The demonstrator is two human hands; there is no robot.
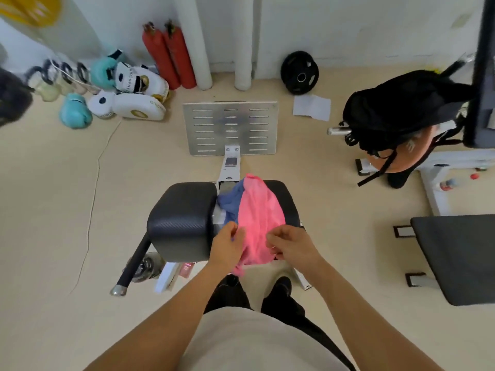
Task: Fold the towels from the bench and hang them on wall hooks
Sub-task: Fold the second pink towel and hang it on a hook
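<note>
A pink towel [258, 210] lies crumpled over the black padded bench [182, 218], draping off its near edge. A blue towel [230, 200] sits partly under it, on its left side. My left hand [227, 246] pinches the pink towel's near left edge. My right hand [290, 243] pinches the towel's near right edge, fingers curled into the cloth. The right half of the bench is mostly hidden by the towels. No wall hooks show in this view.
A perforated metal footplate [230, 127] stands beyond the bench. Boxing gloves [76, 111] and pads lie at the far left, two red cylinders [168, 54] lean on the wall, a weight plate [300, 72] behind. A black bag [396, 108] hangs right; another bench pad [460, 255] near right.
</note>
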